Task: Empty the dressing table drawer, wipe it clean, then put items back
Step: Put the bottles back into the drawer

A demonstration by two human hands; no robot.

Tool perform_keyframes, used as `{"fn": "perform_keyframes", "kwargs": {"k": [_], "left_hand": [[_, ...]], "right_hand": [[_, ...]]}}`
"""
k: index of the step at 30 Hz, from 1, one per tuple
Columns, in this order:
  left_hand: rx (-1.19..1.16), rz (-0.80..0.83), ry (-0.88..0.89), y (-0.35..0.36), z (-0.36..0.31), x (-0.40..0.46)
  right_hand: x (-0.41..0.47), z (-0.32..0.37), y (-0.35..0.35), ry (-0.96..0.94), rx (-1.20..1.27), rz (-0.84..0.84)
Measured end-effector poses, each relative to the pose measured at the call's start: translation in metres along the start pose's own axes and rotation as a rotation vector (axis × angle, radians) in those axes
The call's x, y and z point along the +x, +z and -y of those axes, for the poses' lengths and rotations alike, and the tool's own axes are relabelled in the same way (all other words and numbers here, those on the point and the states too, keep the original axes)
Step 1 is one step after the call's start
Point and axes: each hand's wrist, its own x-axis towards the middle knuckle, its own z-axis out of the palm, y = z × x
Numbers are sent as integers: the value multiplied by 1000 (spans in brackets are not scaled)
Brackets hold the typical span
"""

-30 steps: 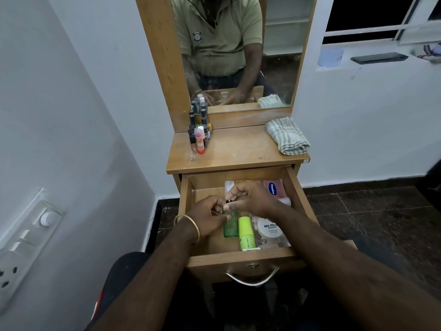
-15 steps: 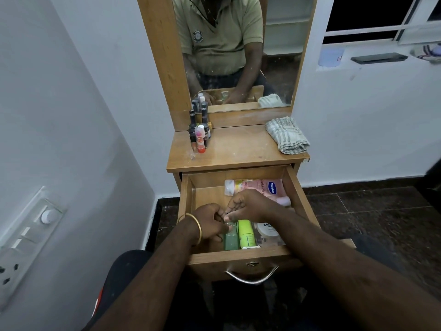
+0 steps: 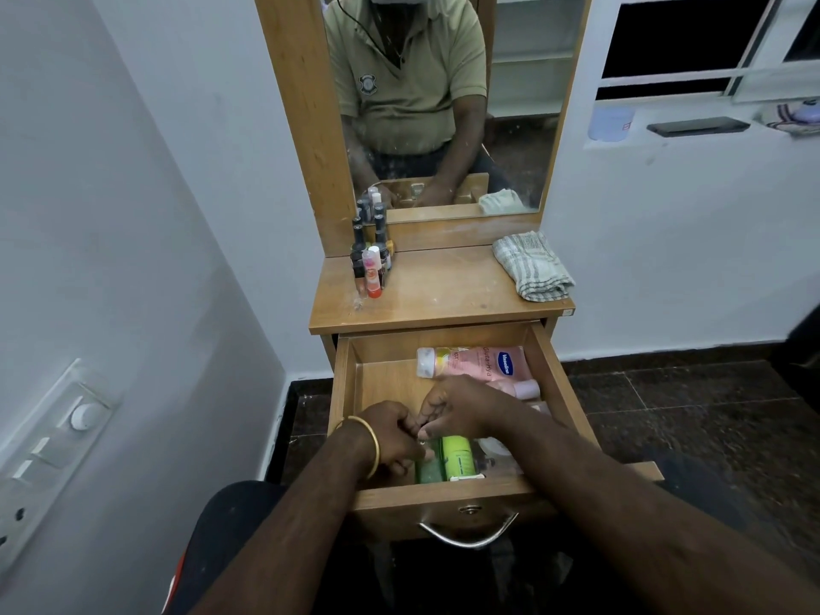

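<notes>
Open drawer (image 3: 341, 392): pink lotion tube (image 3: 479, 362) far, green bottle (image 3: 427, 468) and lime tube (image 3: 459, 457) near. Left hand (image 3: 390, 437) fingers curled at green bottle's top; right hand (image 3: 461, 406) fingers pinching there too, exact hold unclear.

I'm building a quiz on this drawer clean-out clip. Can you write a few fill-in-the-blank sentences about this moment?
1. The folded striped cloth lies on the tabletop's ____ side.
2. The pink Vaseline tube lies at the ____ of the drawer.
3. The gold bangle is on the ____ wrist.
4. The small bottles stand on the ____.

Missing words: right; back; left; tabletop
</notes>
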Motion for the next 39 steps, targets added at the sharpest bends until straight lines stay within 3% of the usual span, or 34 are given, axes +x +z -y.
{"fn": "perform_keyframes", "kwargs": {"k": [3,5,7,10,14,18,25,30,35,39], "left_hand": [[90,-37,32,-1,1,0],[175,-142,142,-5,1,2],[235,-297,329,-11,2,5],[97,-541,592,-15,-2,3],[-46,-728,705,-21,0,7],[-87,-801,683,-25,4,10],[-103,-812,700,-26,7,13],[-91,-817,721,-26,7,16],[-101,-819,732,-25,7,16],[-181,-791,647,-23,4,13]], "right_hand": [[-2,2,1,-6,-41,1],[-4,3,-1,-34,-28,-84],[-4,3,-4,-109,-6,-286],[2,7,-13,-238,-71,-631],[18,42,-35,-301,-229,-846],[41,85,-62,-215,-380,-882],[62,106,-78,-106,-587,-782],[54,100,-78,-198,-512,-898],[45,95,-82,-271,-433,-888],[20,73,-79,-423,-141,-889]]}}
